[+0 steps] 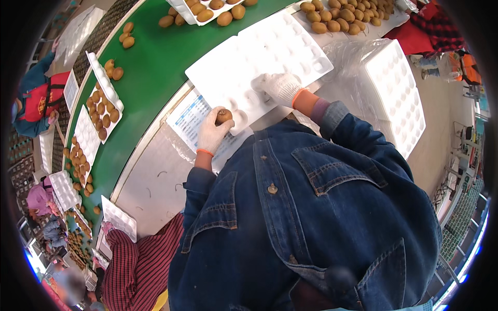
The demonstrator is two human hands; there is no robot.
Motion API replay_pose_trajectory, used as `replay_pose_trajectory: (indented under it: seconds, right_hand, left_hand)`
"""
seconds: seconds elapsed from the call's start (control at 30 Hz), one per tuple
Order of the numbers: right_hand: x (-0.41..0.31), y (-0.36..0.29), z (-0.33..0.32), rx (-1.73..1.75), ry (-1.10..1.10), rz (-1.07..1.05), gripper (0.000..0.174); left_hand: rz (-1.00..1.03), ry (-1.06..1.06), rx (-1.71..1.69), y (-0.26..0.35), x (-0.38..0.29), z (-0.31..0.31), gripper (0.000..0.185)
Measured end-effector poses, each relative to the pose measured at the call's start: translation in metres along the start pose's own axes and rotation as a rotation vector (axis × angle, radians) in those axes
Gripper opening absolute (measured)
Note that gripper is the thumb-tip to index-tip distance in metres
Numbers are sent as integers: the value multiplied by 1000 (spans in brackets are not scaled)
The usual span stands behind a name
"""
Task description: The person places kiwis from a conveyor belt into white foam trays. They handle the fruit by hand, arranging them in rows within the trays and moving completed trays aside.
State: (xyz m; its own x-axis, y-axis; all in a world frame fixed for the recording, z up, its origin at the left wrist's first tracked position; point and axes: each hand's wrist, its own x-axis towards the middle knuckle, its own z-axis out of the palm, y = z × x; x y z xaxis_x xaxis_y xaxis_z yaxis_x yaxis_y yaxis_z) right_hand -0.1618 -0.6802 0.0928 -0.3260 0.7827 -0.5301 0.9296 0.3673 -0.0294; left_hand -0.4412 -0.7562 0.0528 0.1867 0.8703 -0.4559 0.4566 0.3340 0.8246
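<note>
A brown kiwifruit [223, 116] is held between the thumb and fingers of my gloved left hand [214, 130], over the near left corner of a white moulded fruit tray [253, 54]. My right hand [281, 88], in a white knitted glove with an orange cuff, rests on the same tray over its cups; its fingertips are partly lost in glare, and I cannot tell whether it holds anything. Under the tray's left edge lies a printed sheet [188, 116] in clear plastic.
A green conveyor belt [155, 50] curves past with kiwifruit and filled trays. More kiwifruit [346, 15] are heaped beyond the tray. Stacked white trays [397, 97] in plastic film stand at right. A co-worker in a striped sleeve [124, 260] is at lower left; others stand across the belt.
</note>
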Motion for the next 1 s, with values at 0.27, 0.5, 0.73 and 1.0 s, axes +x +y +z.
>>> replay_pose_trajectory:
  seconds: [0.27, 0.5, 0.73, 1.0]
  right_hand:
    - [1, 38, 35, 44, 202, -120, 21]
    - [-151, 76, 31, 114, -271, 117, 24]
    - [-190, 109, 77, 45, -242, 421, 43]
    - [-60, 28, 51, 97, 587, -179, 46]
  left_hand:
    - [-1, 6, 29, 14, -3, 0, 48]
    - [116, 119, 65, -8, -26, -1, 53]
    - [11, 97, -482, 28, -10, -36, 59]
    - [-75, 34, -449, 6, -12, -26, 60]
